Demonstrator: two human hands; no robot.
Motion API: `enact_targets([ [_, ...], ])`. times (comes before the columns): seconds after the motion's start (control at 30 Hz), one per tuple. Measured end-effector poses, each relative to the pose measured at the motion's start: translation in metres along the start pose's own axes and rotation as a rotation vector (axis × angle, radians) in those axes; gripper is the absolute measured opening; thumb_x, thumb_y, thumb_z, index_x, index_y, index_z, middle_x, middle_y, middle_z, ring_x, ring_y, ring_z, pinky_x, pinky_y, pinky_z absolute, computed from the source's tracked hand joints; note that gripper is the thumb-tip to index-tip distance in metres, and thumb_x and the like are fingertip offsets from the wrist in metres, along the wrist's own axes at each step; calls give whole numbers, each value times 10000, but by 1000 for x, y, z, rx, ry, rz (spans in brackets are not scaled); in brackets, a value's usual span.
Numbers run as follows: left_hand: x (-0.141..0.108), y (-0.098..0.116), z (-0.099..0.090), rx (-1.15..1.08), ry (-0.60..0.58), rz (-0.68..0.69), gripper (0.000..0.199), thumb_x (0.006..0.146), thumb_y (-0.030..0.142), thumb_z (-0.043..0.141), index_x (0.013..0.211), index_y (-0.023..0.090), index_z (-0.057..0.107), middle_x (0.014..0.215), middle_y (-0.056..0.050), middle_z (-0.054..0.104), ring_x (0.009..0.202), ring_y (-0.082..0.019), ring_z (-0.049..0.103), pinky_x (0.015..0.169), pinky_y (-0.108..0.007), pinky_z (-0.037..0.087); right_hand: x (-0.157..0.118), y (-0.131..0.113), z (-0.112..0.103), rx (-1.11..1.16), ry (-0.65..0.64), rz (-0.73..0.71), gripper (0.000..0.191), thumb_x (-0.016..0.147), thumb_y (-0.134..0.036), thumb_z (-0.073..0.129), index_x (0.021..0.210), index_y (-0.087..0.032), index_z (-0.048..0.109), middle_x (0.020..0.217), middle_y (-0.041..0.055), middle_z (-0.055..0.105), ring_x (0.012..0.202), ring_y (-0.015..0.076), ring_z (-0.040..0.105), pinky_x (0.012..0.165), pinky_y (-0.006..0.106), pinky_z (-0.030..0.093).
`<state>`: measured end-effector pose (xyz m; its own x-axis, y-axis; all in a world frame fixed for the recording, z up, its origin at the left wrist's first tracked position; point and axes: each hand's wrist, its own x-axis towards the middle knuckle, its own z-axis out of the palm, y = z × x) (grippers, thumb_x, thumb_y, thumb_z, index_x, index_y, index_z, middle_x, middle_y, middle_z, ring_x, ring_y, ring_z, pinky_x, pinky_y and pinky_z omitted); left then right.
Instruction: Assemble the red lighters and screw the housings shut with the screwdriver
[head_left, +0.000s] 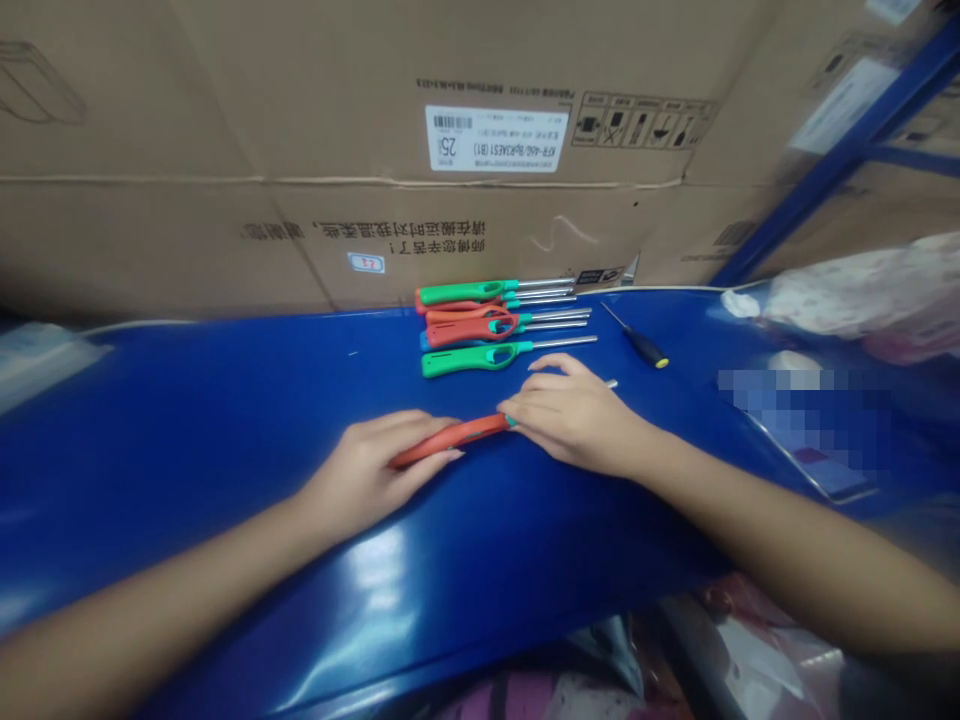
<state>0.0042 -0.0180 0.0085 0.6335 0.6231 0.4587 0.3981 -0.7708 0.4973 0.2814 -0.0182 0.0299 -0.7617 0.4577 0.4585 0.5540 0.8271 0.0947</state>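
An orange-red long-nosed lighter (472,431) is held between both hands just above the blue surface. My left hand (375,465) is closed around its handle end. My right hand (574,410) grips it near the teal collar, covering most of the metal barrel; the barrel's tip shows beyond my fingers. Behind my hands lies a stack of similar lighters, among them a green lighter (472,360) nearest me and a red lighter (469,329) behind it. Their metal barrels point right. A dark screwdriver (637,340) with a yellow end lies to the right of them.
A large cardboard box (337,120) with upside-down print stands along the back of the blue shelf (210,420). At the right are a blue metal post (825,140), crumpled patterned cloth (847,290) and a partly pixelated flat object (817,450). A clear plastic bag (45,360) lies at the left.
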Motion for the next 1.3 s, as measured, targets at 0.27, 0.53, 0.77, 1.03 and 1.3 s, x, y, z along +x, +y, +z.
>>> enact_targets([
  [0.27, 4, 4, -1, 25, 97, -121, 258, 849, 344, 751, 1046, 179, 752, 981, -45, 778, 828, -162, 730, 777, -224, 553, -2, 6, -4, 62, -69, 66, 231, 996, -286, 541, 1068, -141, 707, 931, 80, 774, 872, 208, 661, 923, 415, 410],
  [0.53, 5, 1, -2, -178, 89, -357, 280, 832, 405, 742, 1019, 198, 772, 944, -40, 791, 826, -194, 744, 776, -269, 592, -5, 17, -13, 141, -212, 122, 251, 1026, -315, 477, 1074, -157, 666, 992, 72, 735, 851, 190, 657, 770, 324, 444],
  [0.77, 6, 5, -5, -248, 31, -389, 250, 837, 361, 726, 976, 161, 783, 873, -53, 793, 759, -191, 741, 721, -257, 604, -8, 7, -4, 12, -163, 75, 273, 1045, -297, 405, 1024, -166, 643, 896, 56, 705, 712, 150, 602, 634, 278, 405],
  [1.03, -1, 5, -6, -113, 73, -65, 171, 873, 270, 724, 1013, 178, 755, 936, -51, 778, 780, -151, 724, 732, -221, 569, -10, -3, -3, -66, -44, -5, 204, 975, -156, 441, 956, -126, 642, 826, 70, 680, 645, 157, 557, 580, 290, 373],
  [1.3, -10, 7, -5, -25, 26, 67, 233, 907, 201, 686, 1139, 177, 674, 973, -60, 749, 826, -147, 702, 772, -228, 557, -10, -9, -5, -18, -137, 27, 207, 949, -147, 438, 939, -137, 644, 783, 48, 650, 607, 149, 513, 567, 289, 342],
])
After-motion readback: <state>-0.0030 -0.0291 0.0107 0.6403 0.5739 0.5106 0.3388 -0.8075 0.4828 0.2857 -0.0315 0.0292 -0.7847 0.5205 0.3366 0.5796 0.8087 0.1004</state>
